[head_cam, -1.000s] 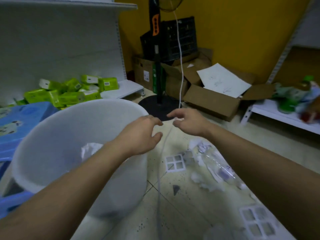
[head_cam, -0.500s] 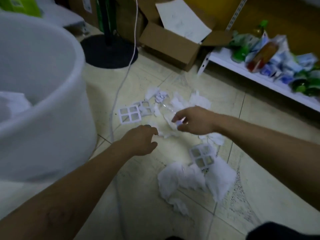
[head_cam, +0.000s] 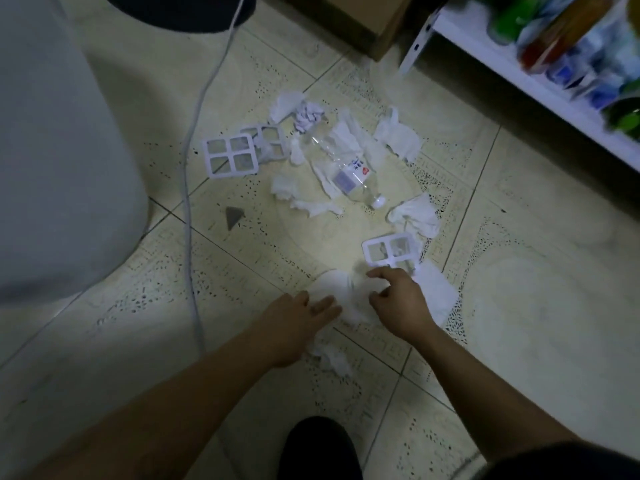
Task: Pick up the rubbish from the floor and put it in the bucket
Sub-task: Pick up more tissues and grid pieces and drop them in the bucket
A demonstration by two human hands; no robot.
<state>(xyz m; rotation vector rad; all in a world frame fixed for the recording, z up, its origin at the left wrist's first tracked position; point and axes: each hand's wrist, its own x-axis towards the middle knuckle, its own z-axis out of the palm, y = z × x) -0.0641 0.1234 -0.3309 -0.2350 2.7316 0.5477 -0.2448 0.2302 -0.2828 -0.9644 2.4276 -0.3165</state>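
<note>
Rubbish lies scattered on the tiled floor. A pile of crumpled white tissue (head_cam: 341,292) sits nearest me. My left hand (head_cam: 294,323) rests flat on its left side, fingers apart. My right hand (head_cam: 398,299) curls its fingers onto the tissue's right side. Just beyond lies a white plastic grid frame (head_cam: 389,249). Farther off are a clear plastic bottle (head_cam: 341,168), another grid frame (head_cam: 230,155) and several more tissue scraps (head_cam: 398,136). The white bucket (head_cam: 59,150) stands at the left, only its outer wall in view.
A white cable (head_cam: 188,209) runs down the floor beside the bucket. A black fan base (head_cam: 180,8) and a cardboard box (head_cam: 363,19) sit at the top. A white shelf (head_cam: 519,74) with packaged goods fills the upper right. My dark shoe (head_cam: 318,448) is at the bottom.
The view tilted down and the bucket slid left. Both hands came down from the bucket rim and back toward me, from beside the bottle onto the nearest tissue pile.
</note>
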